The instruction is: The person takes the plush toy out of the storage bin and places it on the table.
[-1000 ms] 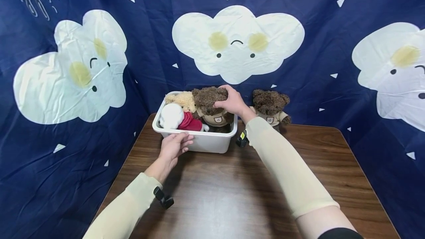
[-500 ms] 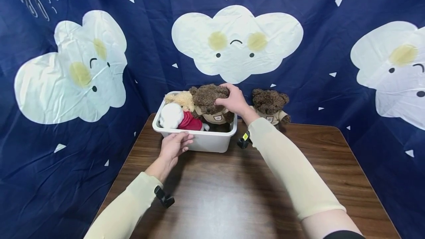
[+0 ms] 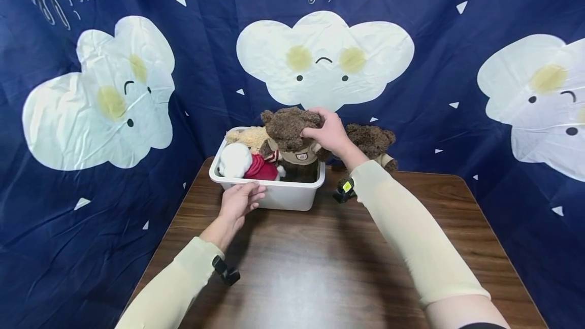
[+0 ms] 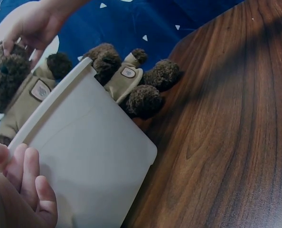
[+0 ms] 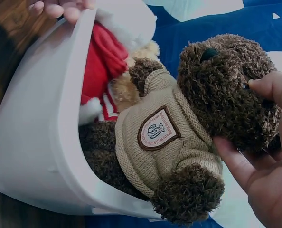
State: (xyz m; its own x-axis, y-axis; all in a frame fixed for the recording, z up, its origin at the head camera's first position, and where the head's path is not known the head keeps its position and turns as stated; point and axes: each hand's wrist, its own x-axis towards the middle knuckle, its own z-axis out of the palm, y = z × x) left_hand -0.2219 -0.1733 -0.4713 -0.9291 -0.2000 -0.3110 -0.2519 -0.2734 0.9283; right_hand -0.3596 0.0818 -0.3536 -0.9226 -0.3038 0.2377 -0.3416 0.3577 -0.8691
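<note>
My right hand (image 3: 330,131) grips a dark brown teddy bear (image 3: 289,128) by its head. The bear wears a beige knitted sweater with a shield patch (image 5: 159,128), and its legs are still inside the white plastic bin (image 3: 292,198). My left hand (image 3: 238,201) pinches the bin's front rim between thumb and fingers. Also in the bin lie a white plush toy (image 3: 235,160) in a red garment and a light tan teddy bear (image 3: 252,138). A second brown bear (image 4: 117,78) in a beige outfit sits on the table just right of the bin.
The bin stands at the back left of a dark wooden table (image 3: 292,263). A blue curtain (image 3: 215,39) with cloud prints hangs close behind the table and along both sides.
My right hand has risen, lifting the brown bear higher out of the bin. The left hand stays on the rim. My right hand and wrist now cover more of the second bear.
</note>
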